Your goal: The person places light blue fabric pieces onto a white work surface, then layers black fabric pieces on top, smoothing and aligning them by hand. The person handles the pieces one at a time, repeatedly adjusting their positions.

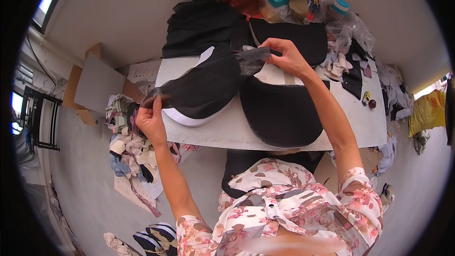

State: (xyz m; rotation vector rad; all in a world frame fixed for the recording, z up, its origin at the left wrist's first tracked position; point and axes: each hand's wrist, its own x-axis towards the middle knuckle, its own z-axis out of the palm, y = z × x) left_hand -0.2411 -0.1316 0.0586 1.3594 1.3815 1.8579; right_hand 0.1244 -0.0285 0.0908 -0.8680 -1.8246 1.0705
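Both hands' fingers pinch shut on a sheer black fabric piece (201, 85), left hand (150, 119) low, right hand (284, 57) high.

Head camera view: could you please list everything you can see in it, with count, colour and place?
Sheer mesh piece: one, black, stretched between both hands above the table.
White backing piece: one, white, under the mesh at the table's left.
Curved fabric panel: one, black, table centre, near edge.
Second curved panel: one, black, far side of the table.
Folded fabric stack: one, black, far left of the table.
Table: one, pale grey top.
Scrap pile: one, mixed colours, floor at left.
Cardboard sheets: a few, brown and grey, floor at left.
Left hand: pinching the mesh's left end.
Right hand: pinching the mesh's right end.
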